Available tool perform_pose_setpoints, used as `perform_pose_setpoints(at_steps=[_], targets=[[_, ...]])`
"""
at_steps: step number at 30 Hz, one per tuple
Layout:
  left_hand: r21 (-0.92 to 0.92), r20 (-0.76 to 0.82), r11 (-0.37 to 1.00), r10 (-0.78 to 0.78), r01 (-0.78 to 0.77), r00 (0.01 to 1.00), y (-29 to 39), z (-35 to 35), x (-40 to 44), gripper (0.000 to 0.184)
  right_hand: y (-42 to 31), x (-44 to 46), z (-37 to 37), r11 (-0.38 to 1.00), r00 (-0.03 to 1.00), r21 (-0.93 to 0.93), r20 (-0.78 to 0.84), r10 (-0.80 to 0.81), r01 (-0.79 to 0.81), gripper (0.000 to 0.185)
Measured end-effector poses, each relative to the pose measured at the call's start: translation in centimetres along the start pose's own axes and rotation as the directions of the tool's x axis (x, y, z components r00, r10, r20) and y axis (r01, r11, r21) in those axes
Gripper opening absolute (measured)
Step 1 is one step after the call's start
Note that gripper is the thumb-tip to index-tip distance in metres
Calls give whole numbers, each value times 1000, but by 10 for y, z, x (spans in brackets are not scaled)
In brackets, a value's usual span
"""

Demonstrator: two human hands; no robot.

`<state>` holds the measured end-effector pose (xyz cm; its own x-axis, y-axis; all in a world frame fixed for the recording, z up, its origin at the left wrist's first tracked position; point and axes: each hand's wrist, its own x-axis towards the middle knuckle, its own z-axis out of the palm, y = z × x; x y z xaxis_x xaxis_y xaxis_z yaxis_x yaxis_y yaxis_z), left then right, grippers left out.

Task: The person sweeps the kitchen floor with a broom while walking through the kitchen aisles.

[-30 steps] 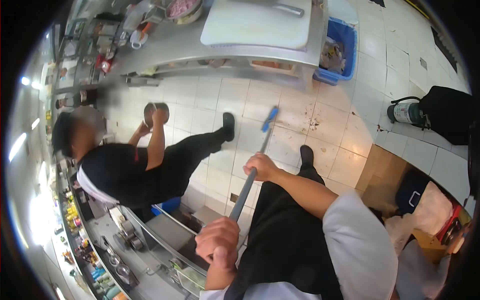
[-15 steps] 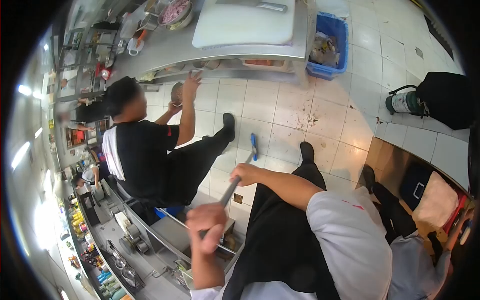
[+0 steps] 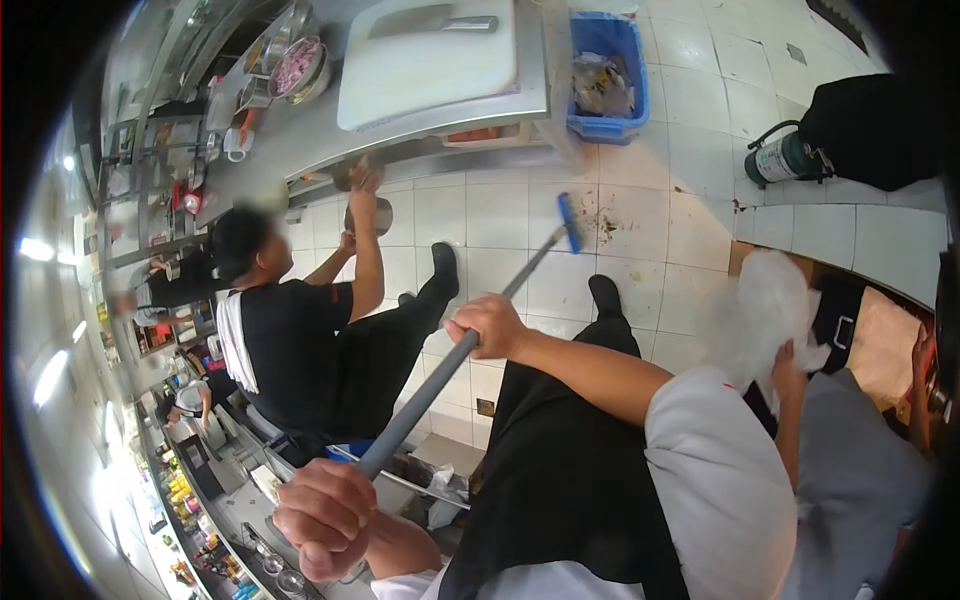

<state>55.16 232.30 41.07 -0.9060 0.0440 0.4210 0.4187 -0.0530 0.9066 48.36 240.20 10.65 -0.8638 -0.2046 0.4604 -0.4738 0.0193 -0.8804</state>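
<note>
My left hand is closed round the upper end of a grey pole. Farther down the same pole, my right hand grips it. The pole slants away over the tiled floor to a blue brush head. Dark scraps lie on the tiles just right of the brush. My black shoe is below them.
At left, a person in black holds a metal pot beside the steel counter. A blue bin is beyond the brush. At right are a fire extinguisher and another person's hand at a white plastic bag.
The brush first came nearer to me, then went out toward the scraps. My left hand has moved down and left. The person in black has leaned forward; a plastic bag has appeared at right.
</note>
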Motion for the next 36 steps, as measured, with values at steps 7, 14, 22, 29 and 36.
perform_pose_setpoints(at_steps=[7, 14, 22, 29, 36], targets=[[29, 603, 997, -73, 69, 795, -108, 34, 31, 31, 87, 1, -24, 972, 954, 30, -189, 235, -233, 36], [-275, 596, 949, 41, 156, 802, -83, 3, 41, 30, 61, -2, -27, 921, 898, -307, -431, 90, -239, 31], [-200, 555, 979, 136, -28, 820, -9, -92, 43, 26, 0, 24, 69, 972, 979, -126, -61, 192, -199, 22], [-133, 719, 991, 93, 5, 689, -97, -96, -2, 34, 55, -18, 96, 891, 891, -97, -154, 428, -445, 27], [-291, 485, 957, 150, -3, 862, -69, -159, -8, 38, 31, -4, 103, 871, 858, -322, -478, 189, -371, 23]])
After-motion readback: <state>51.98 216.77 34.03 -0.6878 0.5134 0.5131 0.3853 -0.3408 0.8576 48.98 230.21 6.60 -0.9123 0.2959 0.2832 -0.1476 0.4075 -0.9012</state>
